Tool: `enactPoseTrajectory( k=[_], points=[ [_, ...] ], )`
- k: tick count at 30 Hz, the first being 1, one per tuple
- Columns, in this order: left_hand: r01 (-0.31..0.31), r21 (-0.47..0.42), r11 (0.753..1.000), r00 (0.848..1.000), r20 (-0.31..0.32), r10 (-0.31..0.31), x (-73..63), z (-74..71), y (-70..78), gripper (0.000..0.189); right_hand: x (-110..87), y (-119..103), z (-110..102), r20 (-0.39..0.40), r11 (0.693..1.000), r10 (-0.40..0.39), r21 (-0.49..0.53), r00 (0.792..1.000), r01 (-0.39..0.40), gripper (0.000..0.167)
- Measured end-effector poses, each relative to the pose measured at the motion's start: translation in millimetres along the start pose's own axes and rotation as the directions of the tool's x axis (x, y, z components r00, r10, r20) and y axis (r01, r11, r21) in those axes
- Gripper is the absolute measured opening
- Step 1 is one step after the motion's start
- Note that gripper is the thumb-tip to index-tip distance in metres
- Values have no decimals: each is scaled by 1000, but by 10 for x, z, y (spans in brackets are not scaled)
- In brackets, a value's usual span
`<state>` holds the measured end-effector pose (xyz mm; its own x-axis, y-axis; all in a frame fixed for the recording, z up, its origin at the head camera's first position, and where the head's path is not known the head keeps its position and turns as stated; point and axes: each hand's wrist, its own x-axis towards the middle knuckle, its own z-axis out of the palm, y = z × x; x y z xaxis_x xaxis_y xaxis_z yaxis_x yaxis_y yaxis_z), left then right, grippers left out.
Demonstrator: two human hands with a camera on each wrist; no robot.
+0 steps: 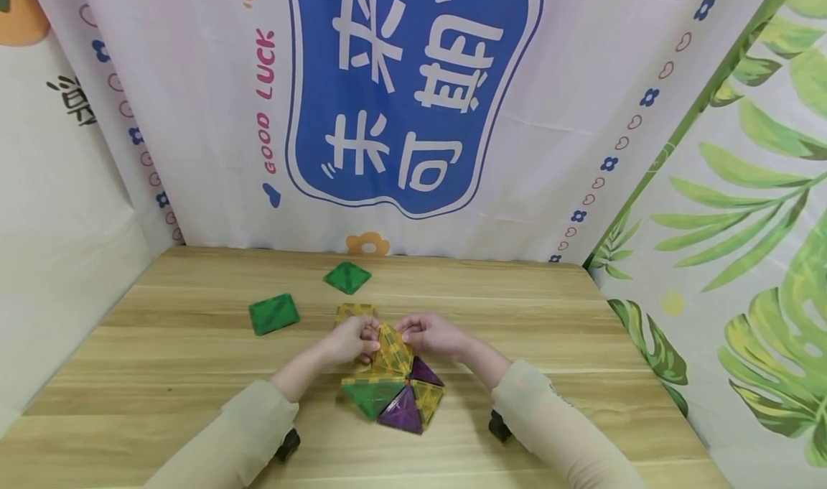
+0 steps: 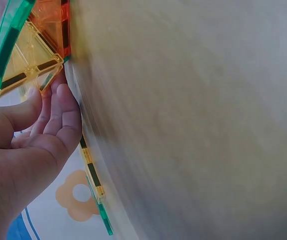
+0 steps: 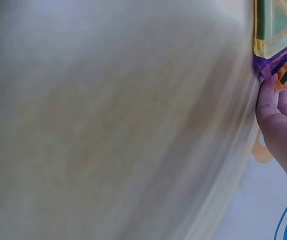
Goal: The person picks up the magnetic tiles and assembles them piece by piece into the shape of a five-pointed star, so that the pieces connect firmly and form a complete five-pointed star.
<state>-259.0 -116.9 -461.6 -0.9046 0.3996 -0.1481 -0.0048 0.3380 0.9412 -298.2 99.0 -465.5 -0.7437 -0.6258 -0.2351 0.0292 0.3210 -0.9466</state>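
A cluster of translucent magnetic tiles stands on the table in front of me, with a green tile [image 1: 373, 397], purple tiles [image 1: 402, 411] and a small yellow tile [image 1: 427, 401] joined round one point. At its far side, my left hand [image 1: 349, 340] pinches a yellow triangular magnetic tile [image 1: 393, 351] by its left edge. My right hand [image 1: 438, 335] pinches yellow tile at the right, beside a purple piece [image 3: 276, 61]. In the left wrist view, the thumb lies against a yellow tile [image 2: 31, 62], with an orange-red tile [image 2: 51, 22] behind it.
Another yellow tile [image 1: 355, 311] lies just beyond my left hand, partly covered by it. Farther off are a green square tile [image 1: 274, 314] and a green diamond-shaped piece [image 1: 347, 278]. A printed cloth [image 1: 220, 151] hangs along the back edge of the wooden table [image 1: 161, 374].
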Motion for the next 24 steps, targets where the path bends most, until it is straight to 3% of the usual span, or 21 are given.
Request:
enactPoseTrajectory(
  k=[12, 18, 24],
  points=[
    [28, -27, 999, 999, 28, -27, -73, 19, 12, 20, -66, 13, 26, -12, 976, -110, -192, 994, 106, 26],
    [35, 10, 999, 999, 14, -36, -166, 33, 12, 18, -168, -34, 44, 10, 902, -200, -388, 980, 188, 25],
    [22, 100, 995, 999, -36, -19, -232, 3, 1, 18, -289, -125, 79, 1, 832, -293, -492, 956, 256, 26]
  ],
)
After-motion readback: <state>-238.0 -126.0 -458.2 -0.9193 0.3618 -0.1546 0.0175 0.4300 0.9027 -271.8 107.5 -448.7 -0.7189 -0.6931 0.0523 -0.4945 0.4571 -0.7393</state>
